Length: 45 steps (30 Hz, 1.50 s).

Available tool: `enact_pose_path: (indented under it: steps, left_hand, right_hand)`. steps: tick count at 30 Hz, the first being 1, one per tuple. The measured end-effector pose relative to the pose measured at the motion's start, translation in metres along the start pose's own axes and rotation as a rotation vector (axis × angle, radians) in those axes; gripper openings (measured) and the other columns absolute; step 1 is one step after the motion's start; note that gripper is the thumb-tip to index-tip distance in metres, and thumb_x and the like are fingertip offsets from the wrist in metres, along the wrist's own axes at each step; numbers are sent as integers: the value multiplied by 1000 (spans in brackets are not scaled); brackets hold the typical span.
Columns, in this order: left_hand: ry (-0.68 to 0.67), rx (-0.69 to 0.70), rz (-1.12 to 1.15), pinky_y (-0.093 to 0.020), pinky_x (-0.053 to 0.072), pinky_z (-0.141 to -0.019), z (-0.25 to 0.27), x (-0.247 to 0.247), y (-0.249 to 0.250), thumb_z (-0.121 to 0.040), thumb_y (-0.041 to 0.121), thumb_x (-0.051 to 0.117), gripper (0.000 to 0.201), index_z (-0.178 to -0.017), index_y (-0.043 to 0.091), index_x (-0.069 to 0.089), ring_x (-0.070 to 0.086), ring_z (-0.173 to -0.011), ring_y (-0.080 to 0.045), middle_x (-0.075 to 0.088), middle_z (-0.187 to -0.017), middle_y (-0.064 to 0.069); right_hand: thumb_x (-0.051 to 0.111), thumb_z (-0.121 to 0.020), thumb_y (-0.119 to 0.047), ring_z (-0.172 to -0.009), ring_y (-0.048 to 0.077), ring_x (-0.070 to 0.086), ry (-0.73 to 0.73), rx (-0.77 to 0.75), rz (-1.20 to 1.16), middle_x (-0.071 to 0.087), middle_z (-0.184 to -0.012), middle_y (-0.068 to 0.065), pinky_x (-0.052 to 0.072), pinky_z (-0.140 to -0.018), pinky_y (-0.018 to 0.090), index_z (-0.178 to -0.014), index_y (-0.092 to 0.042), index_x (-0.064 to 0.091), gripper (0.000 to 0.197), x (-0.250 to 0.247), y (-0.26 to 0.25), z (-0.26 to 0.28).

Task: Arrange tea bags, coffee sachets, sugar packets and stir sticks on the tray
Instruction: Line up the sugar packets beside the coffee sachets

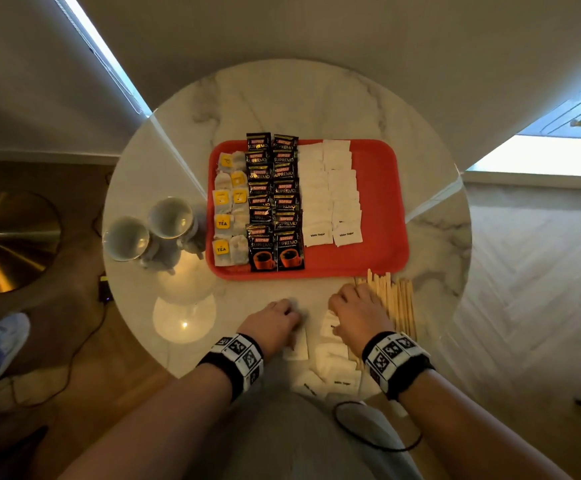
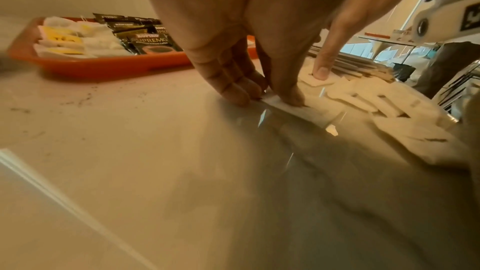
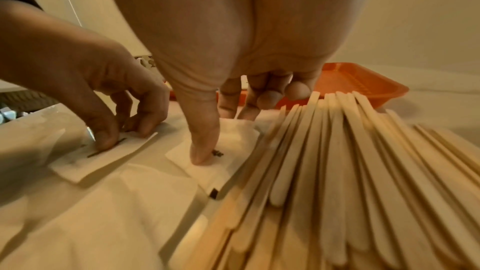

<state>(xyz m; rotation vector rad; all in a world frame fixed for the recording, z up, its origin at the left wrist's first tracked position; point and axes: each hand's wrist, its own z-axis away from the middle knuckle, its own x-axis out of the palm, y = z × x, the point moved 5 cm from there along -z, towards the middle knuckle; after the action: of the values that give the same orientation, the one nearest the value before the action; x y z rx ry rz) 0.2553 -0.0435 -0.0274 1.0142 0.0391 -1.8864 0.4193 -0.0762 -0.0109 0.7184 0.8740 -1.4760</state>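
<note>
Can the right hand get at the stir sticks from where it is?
Probably yes: the stir sticks lie uncovered on the table just beside the right hand, though it is pinching a sugar packet.

"kopiko supremo" on sachets (image 1: 289,251), "tea" on tags (image 1: 222,223), "white sugar" on packets (image 1: 346,233)

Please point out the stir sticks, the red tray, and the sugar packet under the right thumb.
stir sticks (image 3: 337,151): right wrist view, middle of the pile.
red tray (image 1: 382,202): head view, bare floor at its right side.
sugar packet (image 3: 233,139): right wrist view, white face.
</note>
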Motion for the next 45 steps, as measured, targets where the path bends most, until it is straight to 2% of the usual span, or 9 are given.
enact_pose_path:
  steps: [3,12,19,22,28,32,35,39,45]
  left_hand:
    - [62,-52,77,-39,42,-109,4,0,-8,-99,12,50,52,-149,18,35,40,-136,-30,41,-148,-10]
    - [88,14,0,-42,43,-103,-5,-5,-27,-96,28,57,34,-129,19,56,39,-127,-29,44,-135,-8]
    - [333,-94,624,-27,50,-73,9,-44,-35,-94,21,63,16,-106,21,52,62,-84,-20,62,-96,4]
    - [392,-165,1130,-33,62,-75,6,-58,-37,-92,8,67,32,-122,17,58,70,-89,-23,64,-109,-5]
    - [346,-252,1762,-41,64,-76,-8,-75,-19,-101,9,53,17,-114,5,62,73,-92,-24,71,-111,-14]
    - [307,-181,1715,-40,63,-79,-18,-74,-15,-96,14,65,26,-120,5,58,72,-100,-29,66,-122,-22]
    - [383,-197,1749,-49,61,-85,-26,-72,-20,-94,3,66,24,-116,5,57,69,-107,-37,63,-124,-25]
    - [443,-184,1806,-31,63,-70,-31,-72,-21,-92,-1,66,23,-112,5,55,73,-87,-23,69,-107,-16]
    - [550,-232,1655,-23,57,-61,-38,-73,-33,-94,10,68,20,-110,11,56,72,-75,-20,72,-106,-16]
  right_hand:
    - [59,-97,-29,-124,26,43,24,-19,-88,57,-128,0,35,-106,41,-123,-25,54,27,-4,-3,-1]
    - [59,-100,-24,-96,17,65,157,272,-821,67,-104,-3,54,-84,35,-115,-21,63,15,-21,22,-6]
    - [76,-89,-13,-88,18,72,179,222,-1274,75,-102,-2,57,-67,29,-107,-26,60,27,-43,22,-13]
    - [77,-88,-14,-88,19,73,161,188,-1302,77,-99,-2,56,-68,30,-106,-21,61,26,-53,19,-19]
    - [72,-93,-18,-87,13,72,131,116,-1240,78,-97,-7,54,-69,24,-110,-24,67,19,-65,11,-30]
    - [77,-89,-21,-81,5,70,183,128,-1189,75,-91,-5,54,-70,17,-111,-25,68,24,-69,11,-35]
    - [85,-80,-26,-85,11,71,189,206,-1194,72,-97,-2,60,-75,27,-106,-29,62,35,-58,15,-43]
    - [77,-87,-9,-84,22,71,196,305,-1319,65,-98,13,63,-72,32,-95,-21,62,21,-49,20,-51]
    - [70,-93,-15,-85,19,71,330,405,-1178,71,-93,-1,61,-81,38,-96,-27,65,14,-51,41,-61]
